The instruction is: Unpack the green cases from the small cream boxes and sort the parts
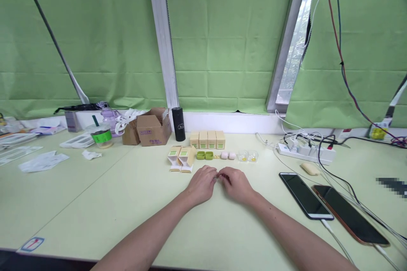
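Note:
Over the table, my left hand [202, 184] and my right hand [237, 185] meet fingertip to fingertip, both closed in a pinch. Something small may lie between them, but the fingers hide it. Just beyond my hands runs a row of small things: two green trays [204, 155], tiny yellowish pieces [216, 156], two pale pink pieces [228, 155] and two clear plastic containers [248, 156] with yellow inside. Left of the row, two small open boxes [181, 159] stand with their flaps out. Behind them, several closed kraft boxes [207, 140] are lined up side by side.
At the back stand a black cylinder [178, 124] and a cardboard carton [154, 128]. A lidded cup [102, 136] and white tissue [91, 155] are to the left. On the right lie two phones [305, 194] with cables, near a white power strip [305, 152].

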Action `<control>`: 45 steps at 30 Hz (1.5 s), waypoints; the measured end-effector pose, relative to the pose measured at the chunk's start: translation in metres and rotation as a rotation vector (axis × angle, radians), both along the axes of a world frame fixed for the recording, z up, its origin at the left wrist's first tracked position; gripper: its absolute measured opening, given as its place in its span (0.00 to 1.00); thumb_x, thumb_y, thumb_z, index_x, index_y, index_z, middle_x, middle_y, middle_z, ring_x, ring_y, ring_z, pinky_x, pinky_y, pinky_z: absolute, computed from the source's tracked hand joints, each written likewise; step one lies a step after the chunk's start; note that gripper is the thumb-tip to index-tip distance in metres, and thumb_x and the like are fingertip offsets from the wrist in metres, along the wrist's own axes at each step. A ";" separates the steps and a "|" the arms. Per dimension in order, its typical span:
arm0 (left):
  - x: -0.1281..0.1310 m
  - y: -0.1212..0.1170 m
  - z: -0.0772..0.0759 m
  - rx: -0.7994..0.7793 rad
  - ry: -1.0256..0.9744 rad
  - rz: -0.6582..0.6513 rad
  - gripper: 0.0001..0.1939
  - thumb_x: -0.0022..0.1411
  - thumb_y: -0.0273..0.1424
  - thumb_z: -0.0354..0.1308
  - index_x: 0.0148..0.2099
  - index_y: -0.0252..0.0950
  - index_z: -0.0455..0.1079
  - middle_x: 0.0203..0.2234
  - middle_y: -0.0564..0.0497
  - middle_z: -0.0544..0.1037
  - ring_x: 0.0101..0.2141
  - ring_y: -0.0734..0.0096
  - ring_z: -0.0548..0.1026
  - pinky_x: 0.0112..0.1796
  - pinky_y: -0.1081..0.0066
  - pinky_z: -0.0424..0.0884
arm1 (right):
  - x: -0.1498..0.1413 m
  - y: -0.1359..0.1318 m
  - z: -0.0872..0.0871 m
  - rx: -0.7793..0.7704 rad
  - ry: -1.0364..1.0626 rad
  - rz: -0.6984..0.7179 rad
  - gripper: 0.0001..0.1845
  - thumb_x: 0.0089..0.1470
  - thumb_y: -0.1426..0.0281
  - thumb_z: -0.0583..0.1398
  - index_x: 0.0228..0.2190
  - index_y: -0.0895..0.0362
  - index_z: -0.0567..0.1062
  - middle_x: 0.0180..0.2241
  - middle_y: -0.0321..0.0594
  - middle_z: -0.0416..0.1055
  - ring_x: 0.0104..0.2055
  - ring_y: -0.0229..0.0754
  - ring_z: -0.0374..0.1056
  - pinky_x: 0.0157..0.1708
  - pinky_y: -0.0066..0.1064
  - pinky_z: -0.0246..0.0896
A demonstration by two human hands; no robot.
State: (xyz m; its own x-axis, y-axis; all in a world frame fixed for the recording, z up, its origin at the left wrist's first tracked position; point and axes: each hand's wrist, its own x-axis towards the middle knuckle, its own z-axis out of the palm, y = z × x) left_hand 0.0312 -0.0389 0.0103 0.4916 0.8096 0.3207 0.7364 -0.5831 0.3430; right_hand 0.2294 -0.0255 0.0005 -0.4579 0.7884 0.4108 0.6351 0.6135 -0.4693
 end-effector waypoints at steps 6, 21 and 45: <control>-0.002 0.002 -0.001 0.027 0.016 0.006 0.16 0.66 0.22 0.51 0.49 0.41 0.75 0.49 0.46 0.79 0.52 0.56 0.73 0.53 0.57 0.69 | 0.008 0.034 0.018 0.124 0.047 -0.202 0.14 0.64 0.74 0.54 0.45 0.53 0.78 0.43 0.42 0.79 0.44 0.45 0.73 0.42 0.33 0.64; 0.001 0.004 0.005 -0.015 0.016 0.025 0.15 0.65 0.23 0.52 0.48 0.39 0.76 0.52 0.44 0.79 0.54 0.54 0.72 0.55 0.53 0.69 | -0.005 0.147 0.048 0.073 -0.341 -0.436 0.29 0.63 0.71 0.59 0.64 0.50 0.65 0.61 0.52 0.65 0.62 0.58 0.54 0.54 0.43 0.56; -0.002 0.008 -0.003 0.019 -0.017 0.023 0.15 0.63 0.22 0.54 0.47 0.41 0.76 0.49 0.47 0.80 0.52 0.55 0.74 0.54 0.55 0.69 | -0.003 0.119 0.067 0.052 0.142 -0.439 0.20 0.63 0.67 0.58 0.55 0.53 0.64 0.54 0.47 0.72 0.47 0.46 0.71 0.44 0.35 0.64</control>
State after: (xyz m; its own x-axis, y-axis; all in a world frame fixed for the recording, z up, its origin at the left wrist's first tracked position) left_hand 0.0290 -0.0311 0.0072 0.4676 0.8142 0.3440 0.7437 -0.5728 0.3447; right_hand 0.2269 0.0939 0.0679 -0.0218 0.8718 0.4893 0.7716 0.3259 -0.5463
